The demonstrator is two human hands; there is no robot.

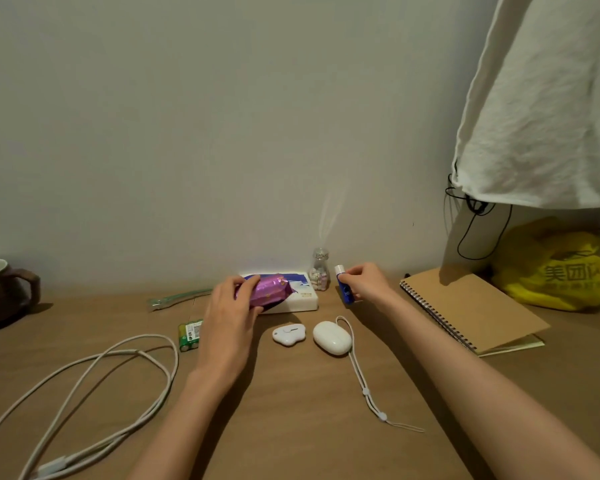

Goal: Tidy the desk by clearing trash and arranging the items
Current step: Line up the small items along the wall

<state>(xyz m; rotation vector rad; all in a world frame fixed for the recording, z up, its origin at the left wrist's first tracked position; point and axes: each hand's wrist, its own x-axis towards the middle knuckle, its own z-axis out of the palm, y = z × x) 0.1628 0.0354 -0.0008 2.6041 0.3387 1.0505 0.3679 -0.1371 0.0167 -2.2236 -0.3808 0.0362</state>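
Tidying looks barely begun. Left hand [229, 306] fingers grip a purple wrapper [269, 291]; right hand [364, 282] fingers pinch a blue tube [345, 289]. Batteries [189, 336] lie left of them.

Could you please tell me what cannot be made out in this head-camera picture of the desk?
Head view only.
- Mug: cut off by the left edge; contents unseen.
- Tissue pack: top largely covered by the purple wrapper in the left hand.
- Batteries: partly behind that hand; label too small.
- Blue tube: print too small, partly covered by the right hand.
- Cable: runs off the bottom-left edge.
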